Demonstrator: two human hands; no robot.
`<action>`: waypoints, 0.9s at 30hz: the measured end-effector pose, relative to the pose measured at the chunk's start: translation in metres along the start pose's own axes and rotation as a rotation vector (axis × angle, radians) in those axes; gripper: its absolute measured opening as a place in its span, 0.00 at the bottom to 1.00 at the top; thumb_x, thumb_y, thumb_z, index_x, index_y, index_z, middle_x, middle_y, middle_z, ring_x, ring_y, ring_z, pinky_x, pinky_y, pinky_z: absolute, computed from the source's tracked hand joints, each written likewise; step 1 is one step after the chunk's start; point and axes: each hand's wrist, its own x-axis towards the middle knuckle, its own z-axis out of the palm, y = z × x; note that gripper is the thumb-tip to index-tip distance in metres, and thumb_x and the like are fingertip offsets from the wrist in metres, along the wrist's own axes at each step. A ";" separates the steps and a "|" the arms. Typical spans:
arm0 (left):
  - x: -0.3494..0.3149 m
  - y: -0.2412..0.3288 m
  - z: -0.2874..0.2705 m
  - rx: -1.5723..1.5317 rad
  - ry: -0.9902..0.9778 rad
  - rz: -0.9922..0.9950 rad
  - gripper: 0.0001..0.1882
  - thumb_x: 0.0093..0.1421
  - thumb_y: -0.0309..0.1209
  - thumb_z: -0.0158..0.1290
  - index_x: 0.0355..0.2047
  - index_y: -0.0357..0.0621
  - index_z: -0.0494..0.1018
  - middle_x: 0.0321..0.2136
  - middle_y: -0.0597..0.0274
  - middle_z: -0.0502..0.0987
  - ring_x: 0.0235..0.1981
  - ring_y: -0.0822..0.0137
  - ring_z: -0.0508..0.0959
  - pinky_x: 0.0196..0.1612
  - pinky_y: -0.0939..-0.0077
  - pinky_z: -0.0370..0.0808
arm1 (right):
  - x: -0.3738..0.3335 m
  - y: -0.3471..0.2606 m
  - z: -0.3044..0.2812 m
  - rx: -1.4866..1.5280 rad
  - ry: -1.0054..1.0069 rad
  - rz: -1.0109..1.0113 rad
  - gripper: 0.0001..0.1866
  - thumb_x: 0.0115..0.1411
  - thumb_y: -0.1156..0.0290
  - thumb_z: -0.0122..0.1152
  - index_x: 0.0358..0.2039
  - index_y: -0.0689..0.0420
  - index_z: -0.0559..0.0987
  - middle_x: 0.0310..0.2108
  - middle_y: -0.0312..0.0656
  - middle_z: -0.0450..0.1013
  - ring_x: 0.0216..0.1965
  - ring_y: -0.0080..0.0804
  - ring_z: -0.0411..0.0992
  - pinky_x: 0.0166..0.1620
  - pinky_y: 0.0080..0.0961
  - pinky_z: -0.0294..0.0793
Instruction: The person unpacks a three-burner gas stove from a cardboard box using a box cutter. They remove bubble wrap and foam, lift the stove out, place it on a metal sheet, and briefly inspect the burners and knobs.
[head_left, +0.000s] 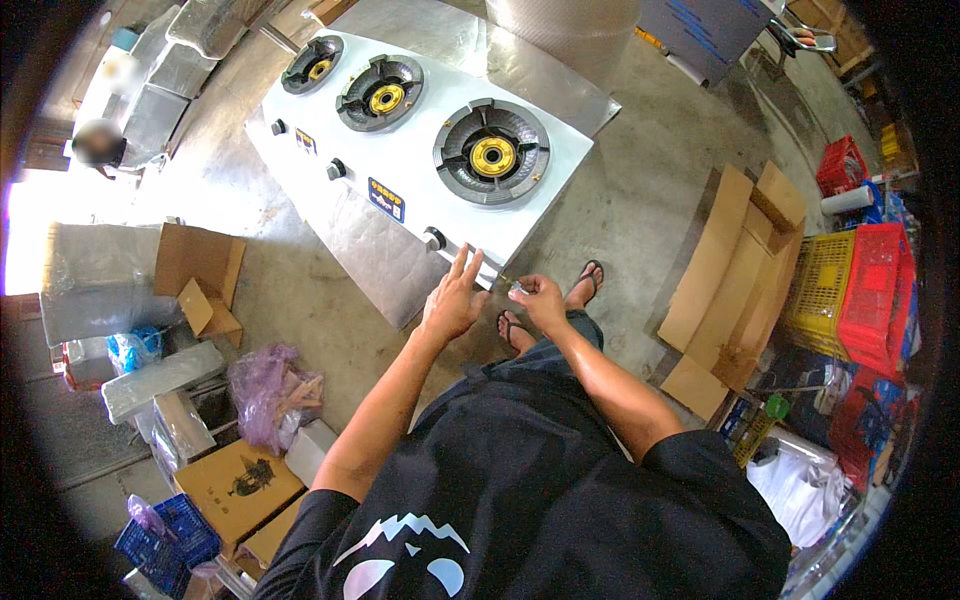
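Observation:
A three-burner gas stove (420, 190) with a pale, shiny top stands in front of me, its burners set in a row. My left hand (455, 302) rests at its near corner, fingers stretched out over the front edge beside the closest black knob (434, 239). Just off that corner, my right hand (543, 305) is closed in a pinch. Between its fingertips shows a small silvery metal piece (517, 288), too small to name exactly. Round black pan supports surround the brass-coloured burner heads, the largest burner (492, 155) being nearest my hands.
Under the stove lies a metal sheet (380, 262) with sharp corners. A long open carton (735, 270) lies to the right, near red and yellow crates (820, 290). Boxes (240, 485) and purple plastic wrap (268, 390) are at left. Another person (98, 148) is at far left.

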 end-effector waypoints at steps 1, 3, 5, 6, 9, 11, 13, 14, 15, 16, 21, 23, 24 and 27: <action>0.000 0.000 0.000 0.016 0.008 0.014 0.41 0.61 0.34 0.57 0.72 0.49 0.53 0.74 0.48 0.47 0.67 0.44 0.65 0.62 0.53 0.71 | -0.001 0.000 0.001 -0.042 0.011 -0.089 0.21 0.54 0.68 0.75 0.43 0.68 0.80 0.34 0.42 0.80 0.31 0.25 0.75 0.31 0.26 0.74; -0.002 0.000 0.001 0.052 0.014 0.031 0.42 0.60 0.34 0.58 0.72 0.48 0.53 0.74 0.46 0.47 0.66 0.44 0.65 0.61 0.53 0.72 | -0.004 -0.001 0.003 -0.139 0.061 -0.166 0.20 0.55 0.67 0.74 0.42 0.68 0.80 0.32 0.40 0.79 0.30 0.24 0.74 0.29 0.26 0.74; -0.002 0.000 0.001 0.099 0.020 0.053 0.42 0.60 0.35 0.58 0.72 0.46 0.53 0.74 0.46 0.47 0.65 0.44 0.66 0.61 0.53 0.72 | -0.008 -0.003 0.004 -0.209 0.077 -0.214 0.19 0.56 0.65 0.72 0.41 0.67 0.80 0.29 0.39 0.78 0.30 0.24 0.73 0.28 0.26 0.73; -0.002 0.000 0.001 0.122 0.031 0.072 0.42 0.60 0.35 0.58 0.72 0.45 0.53 0.74 0.45 0.47 0.65 0.43 0.66 0.61 0.53 0.72 | -0.009 -0.005 0.004 -0.251 0.092 -0.212 0.19 0.57 0.64 0.72 0.41 0.67 0.80 0.28 0.38 0.77 0.30 0.24 0.73 0.27 0.26 0.73; 0.000 0.000 0.000 0.114 0.026 0.078 0.43 0.59 0.35 0.58 0.72 0.43 0.53 0.74 0.45 0.48 0.65 0.44 0.66 0.61 0.52 0.72 | -0.013 -0.013 0.007 -0.166 0.055 -0.064 0.17 0.61 0.64 0.68 0.41 0.66 0.80 0.26 0.37 0.75 0.29 0.24 0.73 0.26 0.26 0.74; 0.001 0.000 -0.002 0.117 0.015 0.080 0.42 0.59 0.35 0.58 0.71 0.42 0.53 0.74 0.45 0.48 0.65 0.44 0.67 0.61 0.52 0.72 | -0.016 -0.018 0.007 -0.156 0.034 -0.036 0.18 0.63 0.64 0.66 0.44 0.68 0.79 0.28 0.40 0.77 0.27 0.24 0.74 0.29 0.25 0.73; 0.002 0.001 -0.003 0.120 -0.007 0.065 0.42 0.59 0.35 0.58 0.71 0.42 0.53 0.74 0.45 0.48 0.64 0.44 0.67 0.61 0.53 0.72 | -0.017 -0.020 0.007 -0.137 0.003 0.007 0.18 0.65 0.63 0.63 0.44 0.68 0.79 0.28 0.40 0.78 0.25 0.23 0.73 0.29 0.24 0.72; 0.003 0.002 -0.003 0.120 -0.022 0.049 0.42 0.60 0.35 0.58 0.71 0.42 0.53 0.74 0.45 0.48 0.64 0.44 0.68 0.61 0.53 0.73 | -0.016 -0.020 0.006 -0.123 -0.019 0.018 0.18 0.67 0.61 0.62 0.42 0.67 0.79 0.28 0.39 0.77 0.25 0.23 0.73 0.29 0.24 0.72; 0.003 0.003 -0.003 0.120 -0.037 0.033 0.42 0.60 0.35 0.58 0.71 0.41 0.53 0.74 0.45 0.47 0.64 0.43 0.68 0.60 0.53 0.73 | -0.015 -0.018 0.006 -0.080 -0.051 0.051 0.18 0.68 0.60 0.60 0.41 0.67 0.79 0.27 0.38 0.77 0.24 0.23 0.72 0.28 0.24 0.71; 0.003 0.004 -0.003 0.123 -0.037 0.032 0.42 0.60 0.35 0.58 0.71 0.41 0.53 0.74 0.45 0.47 0.63 0.43 0.69 0.60 0.53 0.73 | -0.013 -0.016 0.005 -0.093 -0.060 0.039 0.19 0.69 0.58 0.58 0.39 0.66 0.78 0.26 0.37 0.75 0.23 0.23 0.71 0.28 0.24 0.70; 0.002 0.006 -0.004 0.090 -0.075 -0.002 0.44 0.61 0.37 0.57 0.73 0.45 0.49 0.75 0.48 0.42 0.64 0.43 0.68 0.61 0.52 0.71 | 0.000 0.005 0.007 -0.178 -0.076 0.038 0.24 0.73 0.51 0.48 0.34 0.62 0.75 0.23 0.34 0.69 0.21 0.23 0.68 0.26 0.23 0.69; 0.002 0.006 -0.004 0.102 -0.071 0.006 0.44 0.61 0.37 0.57 0.73 0.44 0.49 0.75 0.48 0.43 0.63 0.42 0.69 0.60 0.52 0.72 | 0.003 0.011 0.009 0.062 -0.144 0.097 0.25 0.74 0.50 0.46 0.33 0.60 0.75 0.22 0.35 0.68 0.20 0.23 0.66 0.26 0.24 0.69; 0.002 0.006 -0.004 0.107 -0.078 0.003 0.44 0.61 0.37 0.57 0.73 0.44 0.48 0.75 0.48 0.43 0.62 0.42 0.70 0.60 0.51 0.72 | 0.004 0.013 0.009 0.136 -0.151 0.182 0.25 0.75 0.50 0.44 0.32 0.60 0.75 0.22 0.35 0.67 0.20 0.23 0.66 0.26 0.24 0.69; 0.002 0.006 -0.004 0.125 -0.081 0.005 0.44 0.62 0.36 0.57 0.73 0.43 0.48 0.75 0.46 0.43 0.61 0.41 0.71 0.59 0.51 0.73 | 0.005 0.011 0.007 0.179 -0.181 0.253 0.27 0.76 0.49 0.41 0.32 0.59 0.74 0.21 0.35 0.67 0.18 0.24 0.64 0.25 0.26 0.69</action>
